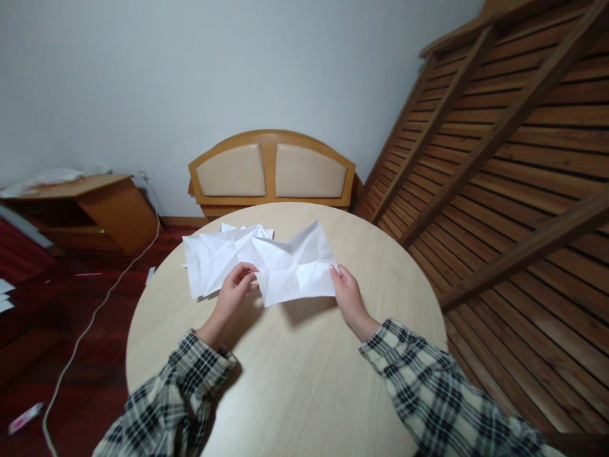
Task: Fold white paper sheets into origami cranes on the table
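While the right hand [349,293] pinches a creased sheet [295,266], the left hand [233,287] curls by its opposite edge — hold unclear; the cabinet [114,216] is dark inside.

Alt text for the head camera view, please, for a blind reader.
A person's right hand grips a creased white sheet over a round table, the left hand at its opposite edge. More creased sheets lie on the table's left.

no legible text, no readable labels, numbers or signs
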A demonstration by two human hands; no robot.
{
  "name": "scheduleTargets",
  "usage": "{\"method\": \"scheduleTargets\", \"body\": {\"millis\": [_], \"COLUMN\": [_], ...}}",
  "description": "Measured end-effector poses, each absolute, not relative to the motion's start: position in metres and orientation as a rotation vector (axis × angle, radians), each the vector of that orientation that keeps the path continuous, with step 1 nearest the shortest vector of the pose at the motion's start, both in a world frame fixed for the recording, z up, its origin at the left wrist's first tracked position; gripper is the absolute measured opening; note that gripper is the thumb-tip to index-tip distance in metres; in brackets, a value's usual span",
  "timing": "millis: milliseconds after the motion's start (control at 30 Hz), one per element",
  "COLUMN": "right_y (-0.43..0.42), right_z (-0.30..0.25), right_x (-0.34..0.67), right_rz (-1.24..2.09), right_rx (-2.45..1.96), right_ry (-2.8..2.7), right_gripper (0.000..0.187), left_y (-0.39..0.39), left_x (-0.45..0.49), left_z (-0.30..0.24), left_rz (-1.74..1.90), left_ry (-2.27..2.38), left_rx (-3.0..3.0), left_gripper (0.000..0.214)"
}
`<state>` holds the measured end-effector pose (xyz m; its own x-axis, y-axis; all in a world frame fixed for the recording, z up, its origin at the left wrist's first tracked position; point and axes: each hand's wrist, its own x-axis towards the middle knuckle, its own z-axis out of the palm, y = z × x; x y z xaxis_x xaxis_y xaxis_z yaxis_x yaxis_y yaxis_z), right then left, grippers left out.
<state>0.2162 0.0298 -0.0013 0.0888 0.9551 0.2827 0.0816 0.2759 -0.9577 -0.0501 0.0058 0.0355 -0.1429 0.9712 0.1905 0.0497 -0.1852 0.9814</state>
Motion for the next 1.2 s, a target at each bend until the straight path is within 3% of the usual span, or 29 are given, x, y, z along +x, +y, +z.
{"method": "scheduleTargets", "body": {"millis": [233,400,633,933,1100,1200], "right_y": [0.025,0.020,0.016,0.015,0.018,0.019], "right_z": [0.002,0.006,0.007,0.002,0.006,0.011], "right_x": [0.212,0.209,0.201,0.204,0.200,0.198], "right_rz": [0.846,0.862,1.354,1.231,1.273,1.370], "right_rx": [-1.036,-1.009,-0.977,-1.068,-0.939,-0.840], "right_ry": [-1.388,-1.347,-0.959,-1.268,-1.267,-1.136], "right_gripper": [0.034,0.037,0.039,0.054,0.030,0.034], "left_y": [0.002,-0.001,0.001,0.004,0.003,-0.001], "left_x": [-0.040,-0.037,-0.042,-0.041,-0.044,-0.043], "left_z": [0.041,0.041,0.045,0.037,0.041,0.046], "left_rz": [1.389,1.364,1.318,1.463,1.524,1.468], "left_ry": [1.163,1.117,0.990,1.174,1.273,1.314], "left_rx": [1.147,1.120,0.824,0.927,0.934,0.968], "left_gripper": [0.020,0.039,0.068,0.052,0.048,0.045]}}
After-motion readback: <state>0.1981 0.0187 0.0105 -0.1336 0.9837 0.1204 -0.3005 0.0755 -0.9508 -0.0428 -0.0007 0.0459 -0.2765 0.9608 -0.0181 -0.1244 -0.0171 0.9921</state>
